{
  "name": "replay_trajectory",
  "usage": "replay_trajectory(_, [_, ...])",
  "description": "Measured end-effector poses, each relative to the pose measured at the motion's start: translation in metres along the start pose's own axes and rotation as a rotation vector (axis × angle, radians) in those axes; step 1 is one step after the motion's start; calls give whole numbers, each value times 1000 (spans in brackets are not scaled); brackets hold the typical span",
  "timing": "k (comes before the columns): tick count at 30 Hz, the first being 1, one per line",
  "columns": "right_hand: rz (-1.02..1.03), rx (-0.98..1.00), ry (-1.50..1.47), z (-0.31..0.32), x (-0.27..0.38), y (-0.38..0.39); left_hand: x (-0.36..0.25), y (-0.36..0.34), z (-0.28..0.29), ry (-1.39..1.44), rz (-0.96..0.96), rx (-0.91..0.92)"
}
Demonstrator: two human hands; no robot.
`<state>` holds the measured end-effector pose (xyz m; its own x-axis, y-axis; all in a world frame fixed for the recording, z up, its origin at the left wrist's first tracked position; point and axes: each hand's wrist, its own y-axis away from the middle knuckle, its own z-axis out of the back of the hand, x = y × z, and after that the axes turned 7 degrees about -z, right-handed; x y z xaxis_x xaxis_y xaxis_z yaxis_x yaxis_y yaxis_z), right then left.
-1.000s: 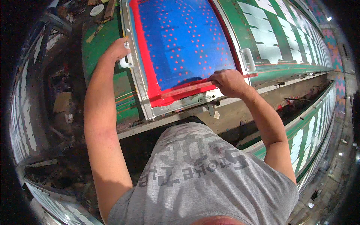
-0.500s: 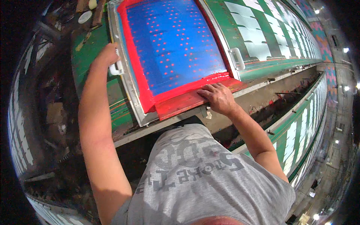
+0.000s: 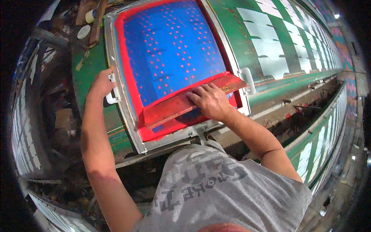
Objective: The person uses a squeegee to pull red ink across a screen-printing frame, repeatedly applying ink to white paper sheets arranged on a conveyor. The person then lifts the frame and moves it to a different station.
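A screen-printing frame (image 3: 116,79) lies on a green printing table (image 3: 87,50), its blue mesh (image 3: 174,46) dotted with small red spots and bordered in red. My left hand (image 3: 102,82) is closed round the white handle (image 3: 112,99) on the frame's left side. Across the near part of the mesh lies a wide squeegee (image 3: 170,110) with a red-stained wooden board, tilted, with red ink along its far edge. My right hand (image 3: 210,101) grips it right of its middle, fingers over the top; the thumb is hidden.
A second white handle (image 3: 249,81) sticks out on the frame's right. Pale printed pieces (image 3: 272,63) lie in rows along the table to the right. A metal rail (image 3: 270,103) runs along the near edge. Wooden strips (image 3: 98,23) and a tape roll (image 3: 91,16) are at far left.
The squeegee has moved from the frame's near end a little way up the mesh with my right hand. The near frame bar now shows. My left hand still holds the handle.
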<state>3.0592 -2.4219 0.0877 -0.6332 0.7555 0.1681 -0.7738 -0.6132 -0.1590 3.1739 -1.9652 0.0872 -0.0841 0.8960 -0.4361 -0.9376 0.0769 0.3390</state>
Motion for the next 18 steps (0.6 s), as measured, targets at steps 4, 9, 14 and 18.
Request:
replay_trajectory(4, [28,-48,39,-11,-37,-66,-4,5,-1,-14,85,-8])
replay_trajectory(9, [51,-74,92,-32,-95,-175,-18,12,-3,-69,126,-78])
replay_trajectory(14, [67,-99,91,-44,-153,-281,-35,16,7,-31,228,2])
replay_trajectory(18, [27,-74,88,-45,-182,-350,-38,15,7,-77,246,12])
